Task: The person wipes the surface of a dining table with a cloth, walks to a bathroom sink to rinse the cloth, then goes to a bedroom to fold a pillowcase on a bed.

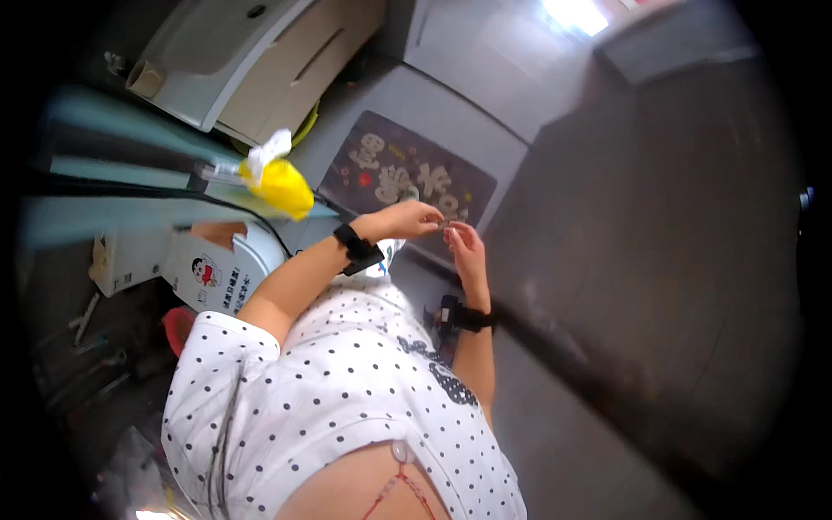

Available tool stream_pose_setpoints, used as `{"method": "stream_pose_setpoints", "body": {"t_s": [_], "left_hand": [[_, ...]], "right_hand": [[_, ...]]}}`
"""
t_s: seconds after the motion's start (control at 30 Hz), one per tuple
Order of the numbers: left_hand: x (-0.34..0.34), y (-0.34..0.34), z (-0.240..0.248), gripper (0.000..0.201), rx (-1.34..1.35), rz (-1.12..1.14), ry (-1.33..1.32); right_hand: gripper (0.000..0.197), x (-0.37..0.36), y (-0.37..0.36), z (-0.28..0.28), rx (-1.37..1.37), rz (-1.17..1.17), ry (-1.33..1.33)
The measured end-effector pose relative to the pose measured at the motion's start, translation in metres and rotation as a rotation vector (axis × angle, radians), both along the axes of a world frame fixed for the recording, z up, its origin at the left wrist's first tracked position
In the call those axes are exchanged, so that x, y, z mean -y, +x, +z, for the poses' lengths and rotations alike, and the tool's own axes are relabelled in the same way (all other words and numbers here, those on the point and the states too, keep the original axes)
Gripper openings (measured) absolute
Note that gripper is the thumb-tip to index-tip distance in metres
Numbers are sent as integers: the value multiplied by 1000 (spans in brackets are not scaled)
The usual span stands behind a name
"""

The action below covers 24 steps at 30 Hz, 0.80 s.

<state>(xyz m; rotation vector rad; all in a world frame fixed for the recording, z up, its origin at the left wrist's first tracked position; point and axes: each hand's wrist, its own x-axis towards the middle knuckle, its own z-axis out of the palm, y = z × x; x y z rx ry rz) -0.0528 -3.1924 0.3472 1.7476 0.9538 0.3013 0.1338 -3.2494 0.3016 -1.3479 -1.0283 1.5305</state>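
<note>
The view tilts steeply over a person in a white, black-dotted top [347, 390], standing on a grey tiled floor [563, 433] with a dark patterned doormat [407, 173] ahead and a white washbasin cabinet [234, 61] beyond it; a yellow spray bottle [277, 184] stands near the left forearm. Both forearms are raised and bent at the elbow, each with a black wrist strap, so that the hands meet in front of the chest over the mat's edge. The left hand [407, 219] is curled, its fingertips pinched on a small greyish object [445, 225] that is too blurred to identify. The right hand [468, 247] stands upright with the palm turned inward, fingers half closed and its tips touching the same small piece from the other side. To handle so small a thing well, it seems wise to keep one hand pinching firmly as the anchor while the other works with fingertips only, holding both wrists close together and steady.
</note>
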Motion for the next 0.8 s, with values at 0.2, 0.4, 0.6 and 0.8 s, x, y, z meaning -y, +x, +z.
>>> {"method": "stream_pose_setpoints", "body": {"t_s": [0.2,0.4,0.6,0.8], "left_hand": [[-450,295,95,31,-101,193,205],[-676,466,157,27,-9,496,168],[-821,479,194,26,90,848,98],[-960,413,240,26,116,1193,273]], "right_hand": [[23,-476,275,115,389,323,148],[23,-706,499,141,318,393,61],[20,-918,571,169,357,616,268],[19,-1164,506,203,327,684,273]]}}
